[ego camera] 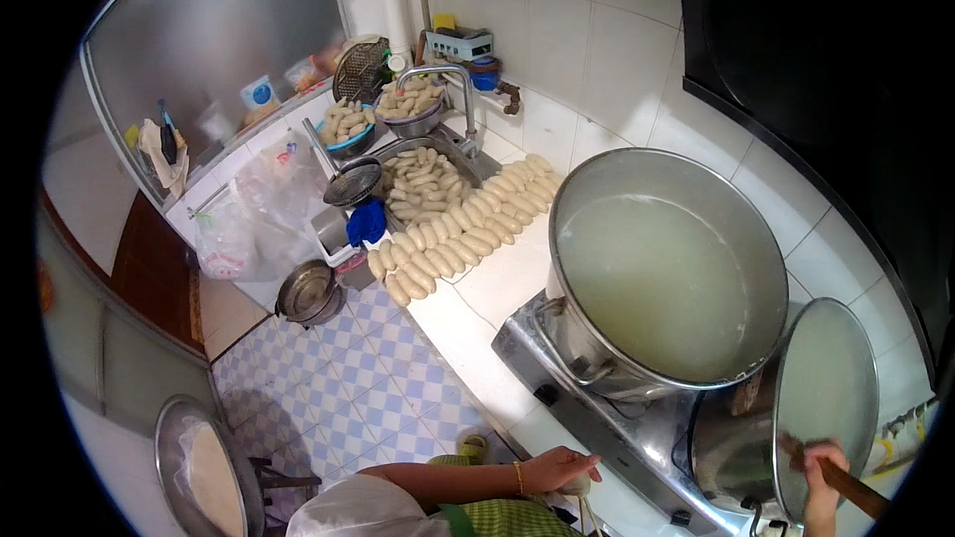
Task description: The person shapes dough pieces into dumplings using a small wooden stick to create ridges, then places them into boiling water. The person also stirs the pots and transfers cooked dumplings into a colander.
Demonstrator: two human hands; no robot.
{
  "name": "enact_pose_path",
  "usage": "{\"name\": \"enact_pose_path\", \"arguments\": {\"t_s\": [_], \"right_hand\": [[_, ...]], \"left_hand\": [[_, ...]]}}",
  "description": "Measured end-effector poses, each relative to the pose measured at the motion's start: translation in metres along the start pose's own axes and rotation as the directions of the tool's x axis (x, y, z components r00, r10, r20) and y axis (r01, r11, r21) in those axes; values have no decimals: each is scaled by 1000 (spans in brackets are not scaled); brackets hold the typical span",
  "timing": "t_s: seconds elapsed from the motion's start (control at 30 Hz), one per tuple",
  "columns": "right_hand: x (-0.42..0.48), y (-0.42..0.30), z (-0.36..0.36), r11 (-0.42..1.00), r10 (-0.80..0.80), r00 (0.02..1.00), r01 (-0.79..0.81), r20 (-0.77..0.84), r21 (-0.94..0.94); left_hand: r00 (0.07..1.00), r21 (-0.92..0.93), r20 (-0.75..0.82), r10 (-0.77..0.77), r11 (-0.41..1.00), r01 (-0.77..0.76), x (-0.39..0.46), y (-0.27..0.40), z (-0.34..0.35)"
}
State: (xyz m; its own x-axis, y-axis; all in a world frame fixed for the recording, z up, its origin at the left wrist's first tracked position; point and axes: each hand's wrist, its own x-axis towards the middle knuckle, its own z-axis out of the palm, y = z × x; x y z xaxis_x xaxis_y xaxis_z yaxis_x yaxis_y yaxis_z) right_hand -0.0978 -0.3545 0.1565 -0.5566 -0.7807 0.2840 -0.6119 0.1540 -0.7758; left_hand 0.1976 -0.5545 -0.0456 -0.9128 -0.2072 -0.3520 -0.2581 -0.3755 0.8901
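Note:
My right hand (821, 473) grips a wooden stick (854, 491) at the right, above the rim of the rear-right stock pot (828, 380). That pot holds cloudy pale liquid. In front of my apron, my left hand (556, 468) is held with its fingers curled; something pale with thin cords shows just below it, and I cannot tell whether it is held. Left of the right pot stands a larger metal pot (582, 347) of cloudy greenish liquid on a steel gas stove (515, 343). Rows of pale, plump sausage-like pieces (455, 239) lie along the white counter.
A steel sink (489, 164) holds more pale pieces under a curved tap (468, 89). Two filled basins (351, 145) stand behind it. A strainer (354, 180) and blue cloth (366, 221) lie at its left. A wide metal basin (160, 447) sits lower left, above the checked floor (358, 388).

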Motion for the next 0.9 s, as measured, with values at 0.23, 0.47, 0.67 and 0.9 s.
{"name": "enact_pose_path", "arguments": {"t_s": [0.23, 0.47, 0.67, 0.9], "right_hand": [[78, 63, -32, 751, -173, 977, 214, 127, -625], [68, 57, -97, 833, 339, 908, -411, -245, -371], [-3, 25, -127, 771, 587, 719, -637, -372, -15], [-24, -23, -89, 691, 696, 711, -625, -100, 363]], "left_hand": [[1000, 540, -3, -18, 842, 17, 0, -21, -9], [989, 443, -124, 75, 896, -12, -10, 41, 19], [991, 386, -137, -6, 921, 59, -6, 41, 19], [991, 379, -130, 23, 925, 28, -6, 34, 9]]}}
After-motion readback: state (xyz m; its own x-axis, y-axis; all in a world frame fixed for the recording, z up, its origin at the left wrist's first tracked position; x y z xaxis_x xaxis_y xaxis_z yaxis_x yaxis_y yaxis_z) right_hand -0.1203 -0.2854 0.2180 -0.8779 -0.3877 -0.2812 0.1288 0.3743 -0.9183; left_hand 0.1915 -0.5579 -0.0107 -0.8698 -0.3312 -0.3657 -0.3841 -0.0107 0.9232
